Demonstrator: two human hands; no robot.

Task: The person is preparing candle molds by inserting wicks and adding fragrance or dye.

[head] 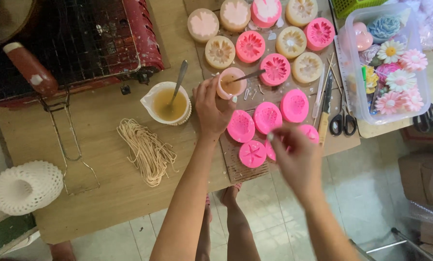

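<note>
Left hand [211, 110]: grip closed around a small pink mould cup [231, 83] holding amber liquid, held just above the cardboard sheet [240, 169] near the middle of the desk [105, 183]. A thin metal tool [249, 76] rests in the cup, its far end pointing toward a pink flower mould [275, 69].

Right hand [298, 157]: blurred, over the near edge of the cardboard; thumb and forefinger are pinched together at a small pale item [270, 137] too small to identify. Whether the pinch actually holds it, I cannot tell.

Beneath and between the hands: five or more empty pink moulds [267, 117] lying flat on the cardboard. Toward the far edge, further round moulds [220, 51], some pink, some filled cream.

Left of the cup: a white pouring jug [167, 104] of amber liquid with a spoon [179, 79] standing in it. Nearer the front edge, a loose bundle of pale wicks [146, 152].

Right edge: black-handled scissors [343, 121], a knife [325, 108], and a clear plastic tub [421, 96] containing finished flower shapes.

Far-left corner: a red wire grill [81, 43]. A white foam net [25, 187] lies off the desk's left end.
</note>
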